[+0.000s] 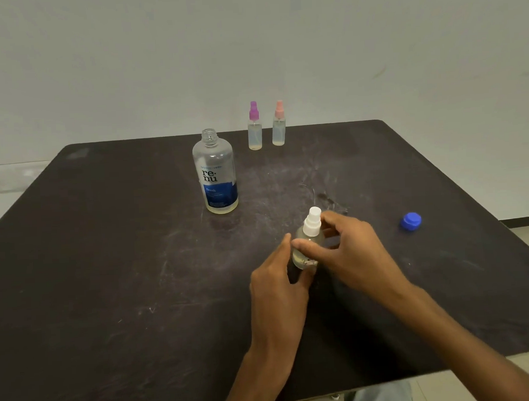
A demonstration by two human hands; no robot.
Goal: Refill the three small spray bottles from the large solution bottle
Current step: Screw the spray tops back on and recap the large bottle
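Both hands grip white-capped spray bottle (308,244): left hand (277,286) low, right hand (349,251) around neck. Uncapped solution bottle (215,172) stands apart.

The large solution bottle (214,172) reads "re·nu" (smaller print on its blue band is illegible).

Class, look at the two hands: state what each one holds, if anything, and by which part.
Both hold the white-capped spray bottle: left hand at its lower body, right hand around its shoulder, below the cap.
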